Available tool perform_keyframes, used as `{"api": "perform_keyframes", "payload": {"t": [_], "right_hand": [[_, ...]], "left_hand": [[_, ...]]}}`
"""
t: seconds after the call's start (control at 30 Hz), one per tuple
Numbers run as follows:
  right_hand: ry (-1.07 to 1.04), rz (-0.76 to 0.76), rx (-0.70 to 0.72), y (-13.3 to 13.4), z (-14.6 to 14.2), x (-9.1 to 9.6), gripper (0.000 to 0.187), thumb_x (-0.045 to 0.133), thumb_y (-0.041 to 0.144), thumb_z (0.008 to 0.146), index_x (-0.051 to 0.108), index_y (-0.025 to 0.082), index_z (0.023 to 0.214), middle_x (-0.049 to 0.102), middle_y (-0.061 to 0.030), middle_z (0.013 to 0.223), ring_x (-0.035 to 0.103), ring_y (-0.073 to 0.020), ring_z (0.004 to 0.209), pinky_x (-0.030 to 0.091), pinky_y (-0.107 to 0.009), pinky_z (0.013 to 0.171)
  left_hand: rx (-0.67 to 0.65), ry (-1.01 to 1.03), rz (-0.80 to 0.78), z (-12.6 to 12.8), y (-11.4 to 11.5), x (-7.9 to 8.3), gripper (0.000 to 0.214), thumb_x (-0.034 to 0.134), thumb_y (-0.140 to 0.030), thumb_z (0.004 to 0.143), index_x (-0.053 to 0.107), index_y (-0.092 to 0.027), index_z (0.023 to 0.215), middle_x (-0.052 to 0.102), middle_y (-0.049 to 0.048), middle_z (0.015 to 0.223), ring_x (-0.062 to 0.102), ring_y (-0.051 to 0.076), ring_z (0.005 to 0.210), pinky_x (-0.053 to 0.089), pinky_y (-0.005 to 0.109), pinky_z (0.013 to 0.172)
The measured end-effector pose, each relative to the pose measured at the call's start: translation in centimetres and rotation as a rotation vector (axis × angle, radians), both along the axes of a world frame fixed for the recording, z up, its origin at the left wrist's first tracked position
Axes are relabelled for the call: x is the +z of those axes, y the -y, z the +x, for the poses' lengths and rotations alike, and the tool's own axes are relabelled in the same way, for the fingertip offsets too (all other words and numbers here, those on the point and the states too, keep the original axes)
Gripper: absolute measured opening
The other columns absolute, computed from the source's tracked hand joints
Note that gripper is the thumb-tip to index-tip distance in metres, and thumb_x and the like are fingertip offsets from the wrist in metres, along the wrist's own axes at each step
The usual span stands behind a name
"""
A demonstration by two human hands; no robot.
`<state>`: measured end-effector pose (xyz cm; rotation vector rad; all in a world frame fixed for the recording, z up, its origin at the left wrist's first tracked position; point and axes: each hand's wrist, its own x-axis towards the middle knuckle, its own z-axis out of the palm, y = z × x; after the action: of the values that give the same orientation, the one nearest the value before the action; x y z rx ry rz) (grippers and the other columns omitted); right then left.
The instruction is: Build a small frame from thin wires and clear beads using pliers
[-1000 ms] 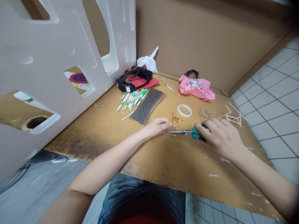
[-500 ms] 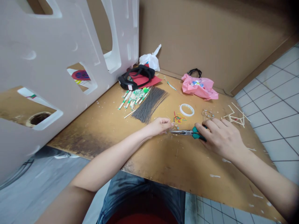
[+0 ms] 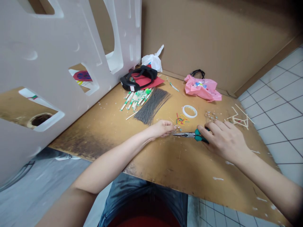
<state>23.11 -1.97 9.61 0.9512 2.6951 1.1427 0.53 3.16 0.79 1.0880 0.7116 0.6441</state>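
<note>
The right hand (image 3: 224,142) lies curled over the teal handles of a pair of pliers (image 3: 189,135), the fingers wrapped across the top and the thumb out of sight. The handles sit close together, and the long nose looks nearly shut, pointing left, low over the wooden table (image 3: 99,138). The left hand (image 3: 163,128) is bunched into a loose pinch, its fingertips (image 3: 170,128) just beside a small shiny bit (image 3: 177,128) near the pliers' tip. That bit is too small to make out, and I cannot tell whether the fingers have hold of it. With 2 hands this close, the tip and the fingertips work in a tight, steady space, and both wrists rest low near the table, which favours fine control.

Near the hands lie a few colored rubber bands (image 3: 181,119) and a roll of clear tape (image 3: 189,111). Further left is a bundle of thin dark rods (image 3: 151,105), and to the right a small frame of thin sticks (image 3: 239,119).
</note>
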Motion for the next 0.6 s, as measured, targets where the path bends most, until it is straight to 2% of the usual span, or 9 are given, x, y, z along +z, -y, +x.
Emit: {"api": "perform_keyframes", "payload": {"t": [0.6], "right_hand": [[0.009, 0.004, -0.012, 0.18, -0.11, 0.01, 0.015, 0.052, 0.023, 0.084, 0.06, 0.018, 0.096, 0.058, -0.0059, 0.075, 0.041, -0.0197, 0.069, 0.025, -0.033, 0.062]], "left_hand": [[-0.033, -0.006, -0.002, 0.01, -0.05, -0.09, 0.043, 0.067, -0.044, 0.068, 0.037, -0.018, 0.054, 0.029, -0.0101, 0.043, 0.021, 0.001, 0.035, 0.008, 0.02, 0.039]]}}
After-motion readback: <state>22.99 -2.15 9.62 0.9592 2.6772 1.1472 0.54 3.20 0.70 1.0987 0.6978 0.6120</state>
